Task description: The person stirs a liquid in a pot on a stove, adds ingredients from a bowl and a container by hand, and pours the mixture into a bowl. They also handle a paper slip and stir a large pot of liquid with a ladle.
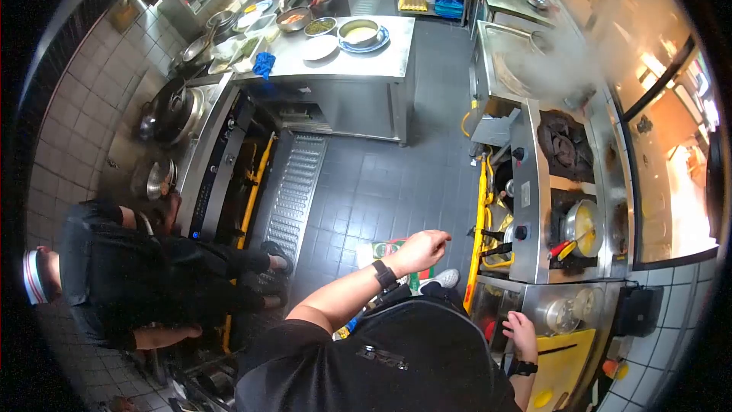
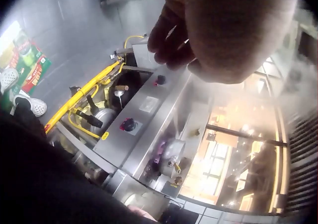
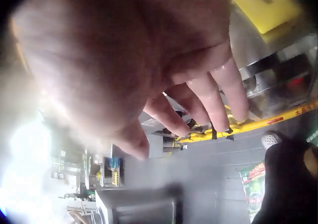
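Observation:
My left hand (image 1: 419,252) is held out in front of my body above the tiled floor, its fingers loosely bent around nothing. In the left wrist view that hand (image 2: 223,40) overlaps the stove front with its knobs. Lower on the right, my right hand (image 1: 521,334) hangs beside the yellow cutting board (image 1: 568,374), with nothing in its fingers. The right wrist view shows its fingers (image 3: 208,99) spread apart and relaxed. Ahead of the right hand, a metal pan (image 1: 570,223) with yellow contents sits on the stove, a red-and-yellow handle at its edge.
A yellow pipe (image 1: 479,221) runs along the stove front. Steam (image 1: 553,69) rises at the far right. A person in black (image 1: 145,275) stands at the left stove. Ahead is a steel table (image 1: 343,61) with bowls and plates; another person stands behind it.

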Motion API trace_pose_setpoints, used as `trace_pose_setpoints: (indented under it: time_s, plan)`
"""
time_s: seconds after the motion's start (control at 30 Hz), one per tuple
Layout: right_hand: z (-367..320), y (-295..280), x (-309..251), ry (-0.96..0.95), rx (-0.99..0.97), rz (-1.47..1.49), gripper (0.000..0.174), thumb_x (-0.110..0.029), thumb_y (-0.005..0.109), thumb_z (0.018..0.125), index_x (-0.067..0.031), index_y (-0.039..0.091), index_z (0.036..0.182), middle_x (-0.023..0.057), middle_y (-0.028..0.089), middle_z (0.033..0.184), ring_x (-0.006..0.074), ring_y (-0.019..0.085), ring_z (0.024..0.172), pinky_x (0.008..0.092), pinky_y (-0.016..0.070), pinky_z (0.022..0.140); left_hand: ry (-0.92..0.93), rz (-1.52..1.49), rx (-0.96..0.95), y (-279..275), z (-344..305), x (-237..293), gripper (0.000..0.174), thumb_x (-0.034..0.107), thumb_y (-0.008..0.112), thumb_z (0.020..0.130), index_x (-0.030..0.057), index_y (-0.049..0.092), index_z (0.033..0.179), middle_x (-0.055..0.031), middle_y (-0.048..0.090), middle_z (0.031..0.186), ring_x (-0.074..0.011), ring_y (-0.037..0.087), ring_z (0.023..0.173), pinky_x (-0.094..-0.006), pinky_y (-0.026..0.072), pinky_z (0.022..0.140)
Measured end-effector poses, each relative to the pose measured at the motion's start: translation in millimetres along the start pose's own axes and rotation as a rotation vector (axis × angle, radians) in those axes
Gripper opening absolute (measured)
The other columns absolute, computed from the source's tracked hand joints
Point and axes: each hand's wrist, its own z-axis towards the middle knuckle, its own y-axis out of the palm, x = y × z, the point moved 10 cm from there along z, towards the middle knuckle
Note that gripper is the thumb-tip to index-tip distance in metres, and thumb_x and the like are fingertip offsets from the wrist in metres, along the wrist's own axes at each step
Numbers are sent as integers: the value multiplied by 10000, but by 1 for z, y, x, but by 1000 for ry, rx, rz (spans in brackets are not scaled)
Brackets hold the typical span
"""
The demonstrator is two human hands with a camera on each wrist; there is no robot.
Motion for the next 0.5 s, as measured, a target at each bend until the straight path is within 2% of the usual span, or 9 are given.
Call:
trace_pose_setpoints:
  time_s: [0.2, 0.23, 0.4, 0.5]
  plan:
    - [37, -1, 41, 123, -57, 154, 375, -258, 602, 997, 1, 586, 1268, 105, 640, 1153, 209, 669, 984, 325, 578, 772, 119, 75, -109, 41, 63, 27, 235, 67, 582, 848, -10, 635, 1064, -198, 678, 942, -382, 660, 910, -453, 539, 812]
    - [41, 0, 43, 117, -58, 199, 341, -278, 584, 1002, -24, 595, 1231, 77, 641, 1121, 198, 671, 947, 325, 573, 769, 140, 96, -153, 52, 75, 36, 239, 80, 587, 862, -1, 634, 1082, -195, 677, 959, -381, 660, 923, -446, 541, 815]
    - [59, -13, 40, 117, -20, 381, 357, -269, 582, 1006, 9, 600, 1229, 95, 653, 1067, 225, 661, 989, 335, 565, 796, 270, 169, -248, 94, 130, 86, 286, 80, 596, 839, 14, 635, 1114, -174, 652, 927, -380, 649, 900, -447, 545, 817]
    - [78, -23, 39, 12, -66, 323, 334, -287, 557, 1012, 1, 625, 1168, 69, 661, 997, 165, 648, 862, 307, 535, 764, 392, 267, -332, 140, 161, 112, 384, 63, 599, 813, 21, 616, 1194, -170, 656, 966, -367, 647, 950, -444, 542, 841]
